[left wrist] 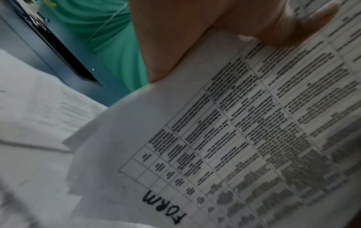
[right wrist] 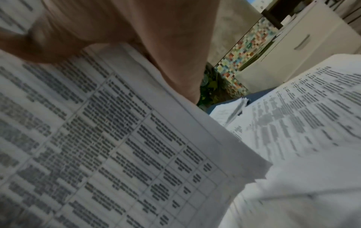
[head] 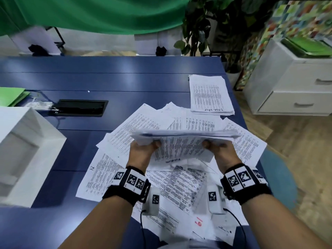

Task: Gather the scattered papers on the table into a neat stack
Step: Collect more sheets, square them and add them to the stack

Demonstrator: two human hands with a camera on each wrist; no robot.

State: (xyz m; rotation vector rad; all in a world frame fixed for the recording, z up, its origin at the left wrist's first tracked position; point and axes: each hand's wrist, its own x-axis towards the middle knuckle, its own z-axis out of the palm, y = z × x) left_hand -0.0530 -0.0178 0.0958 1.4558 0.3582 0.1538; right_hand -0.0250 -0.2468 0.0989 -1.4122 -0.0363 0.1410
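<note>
I hold a bundle of printed sheets [head: 181,146] upright on its edge above the blue table [head: 107,74]. My left hand [head: 143,150] grips its left side and my right hand [head: 218,150] grips its right side, thumbs on the near face. The front sheet [left wrist: 224,138] is a table marked "FORM"; it also fills the right wrist view as sheet [right wrist: 107,138]. Under the bundle, scattered papers [head: 179,186] lie overlapping across the table. A squared stack of papers [head: 209,95] lies at the far right of the table.
A white box [head: 23,151] stands at the left edge. A black cable hatch [head: 80,107] is set in the tabletop, and a green folder [head: 10,95] lies far left. A white drawer unit [head: 294,81] stands on the floor to the right.
</note>
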